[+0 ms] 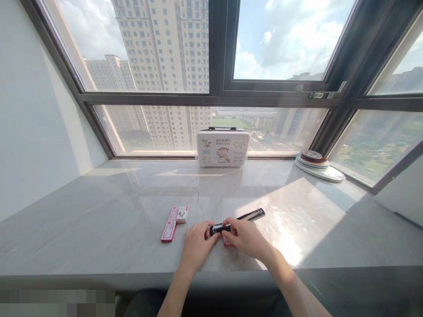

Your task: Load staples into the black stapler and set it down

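Observation:
A black stapler (254,215) lies opened out on the grey sill, its long arm slanting up to the right past my fingers. My left hand (197,241) grips the stapler's left end between thumb and fingers. Fingers bent, my right hand (247,237) pinches at the middle of the stapler; whether a small staple strip is between the fingertips I cannot tell. Partly covered by the right hand is a red-and-white box (227,241). Left of my hands are small pink-and-white boxes (169,231) and a white staple box (182,214) with a picture of staples.
A white cartoon-printed case (223,149) with a dark handle stands against the window. Stacked plates or round boards (315,165) rest in the right back corner. The sill's front edge (139,274) runs just before me, and strong sunlight glares on the right.

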Demonstrator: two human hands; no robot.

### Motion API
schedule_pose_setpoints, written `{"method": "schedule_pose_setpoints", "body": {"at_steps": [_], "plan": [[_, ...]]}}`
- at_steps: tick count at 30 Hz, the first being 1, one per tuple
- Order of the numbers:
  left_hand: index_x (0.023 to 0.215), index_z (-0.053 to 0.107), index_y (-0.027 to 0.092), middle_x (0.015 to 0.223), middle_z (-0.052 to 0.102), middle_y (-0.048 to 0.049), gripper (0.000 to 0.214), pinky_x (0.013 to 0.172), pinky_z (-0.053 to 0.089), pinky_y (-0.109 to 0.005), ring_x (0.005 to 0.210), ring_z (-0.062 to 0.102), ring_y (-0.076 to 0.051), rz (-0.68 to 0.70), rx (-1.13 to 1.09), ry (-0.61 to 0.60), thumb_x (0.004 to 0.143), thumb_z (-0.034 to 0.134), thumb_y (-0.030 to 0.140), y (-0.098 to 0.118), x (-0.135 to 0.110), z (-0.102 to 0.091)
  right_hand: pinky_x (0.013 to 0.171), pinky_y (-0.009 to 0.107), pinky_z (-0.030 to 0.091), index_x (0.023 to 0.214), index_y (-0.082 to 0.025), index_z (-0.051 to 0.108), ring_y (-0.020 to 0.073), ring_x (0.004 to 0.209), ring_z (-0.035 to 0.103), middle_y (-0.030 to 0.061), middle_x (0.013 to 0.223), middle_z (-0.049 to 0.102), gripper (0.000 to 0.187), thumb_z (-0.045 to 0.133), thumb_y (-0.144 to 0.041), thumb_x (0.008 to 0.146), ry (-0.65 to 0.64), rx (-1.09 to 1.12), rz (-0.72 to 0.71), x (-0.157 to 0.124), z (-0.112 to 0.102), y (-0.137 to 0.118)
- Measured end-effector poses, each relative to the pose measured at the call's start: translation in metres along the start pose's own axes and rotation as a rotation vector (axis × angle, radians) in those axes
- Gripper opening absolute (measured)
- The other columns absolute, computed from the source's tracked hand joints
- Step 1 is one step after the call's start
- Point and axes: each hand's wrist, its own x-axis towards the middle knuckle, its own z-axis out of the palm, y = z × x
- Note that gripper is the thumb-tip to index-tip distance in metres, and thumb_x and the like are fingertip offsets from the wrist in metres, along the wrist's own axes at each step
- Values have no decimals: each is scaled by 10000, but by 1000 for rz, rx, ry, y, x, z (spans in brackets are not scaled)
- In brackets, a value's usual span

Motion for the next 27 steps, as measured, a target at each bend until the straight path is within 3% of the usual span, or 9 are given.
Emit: {"method": "schedule_pose_setpoints", "body": {"at_steps": [3, 5, 7, 9, 11, 14, 19, 22, 27], "plan": [[1088, 711, 306, 778, 641, 28, 235, 717, 304, -301, 815, 591, -208, -3, -3, 0, 892, 688, 433, 0, 1, 1, 597, 257, 290, 1075, -230, 698, 143, 643, 515, -31, 669, 573, 301, 565, -483, 982, 31, 193, 5, -13, -5, 9], [1090, 711, 314, 766, 639, 33, 227, 720, 305, -305, 804, 589, -207, -4, -4, 1, 891, 692, 423, -1, 1, 1, 574, 256, 295, 958, -190, 684, 134, 608, 475, -28, 653, 533, 430, 508, -582, 990, 38, 352, 96, -26, -12, 28], [1098, 711, 320, 752, 636, 33, 222, 724, 306, -311, 796, 588, -209, -1, -4, -3, 898, 685, 413, -1, 1, 2, 521, 253, 252, 879, -176, 661, 117, 541, 421, -41, 599, 477, 532, 513, -682, 951, -55, 468, 229, -39, -22, 54], [1103, 713, 323, 735, 631, 33, 221, 727, 307, -315, 791, 586, -211, 1, -4, -9, 903, 677, 411, -1, 1, 2, 479, 244, 221, 992, -180, 659, 106, 478, 383, -64, 569, 440, 582, 537, -741, 902, -89, 534, 345, -46, -33, 76], [1099, 716, 322, 717, 622, 36, 220, 727, 309, -317, 785, 586, -211, 1, -6, -22, 903, 675, 412, 0, 2, 1, 459, 239, 236, 1193, -191, 623, 96, 454, 378, -48, 650, 532, 644, 557, -750, 881, -55, 594, 351, -44, -40, 88], [1087, 719, 315, 715, 620, 36, 217, 722, 315, -311, 780, 589, -208, 7, -23, -37, 897, 678, 411, 2, 2, -2, 494, 245, 310, 1317, -192, 592, 109, 534, 442, 4, 800, 624, 684, 615, -705, 865, 6, 633, 231, -22, -43, 80], [1077, 725, 306, 725, 619, 31, 219, 713, 314, -302, 783, 587, -207, 8, -25, -36, 891, 677, 412, 4, 0, -4, 559, 244, 308, 1053, -188, 725, 117, 611, 437, -47, 655, 514, 433, 730, -558, 827, 28, 404, 30, 19, -29, 43], [1075, 725, 308, 730, 616, 30, 212, 698, 312, -295, 780, 584, -204, 13, -23, -40, 895, 669, 405, 4, 0, -4, 560, 238, 285, 976, -204, 727, 105, 588, 426, -76, 608, 458, 311, 754, -472, 822, -31, 308, -31, 26, -22, 31], [1021, 708, 287, 731, 620, 26, 175, 681, 317, -295, 773, 592, -208, 10, -14, -42, 894, 662, 398, 1, 2, -2, 570, 239, 272, 925, -213, 722, 118, 616, 502, -63, 633, 541, 191, 762, -343, 792, -40, 121, -25, 24, -16, 14]]}}
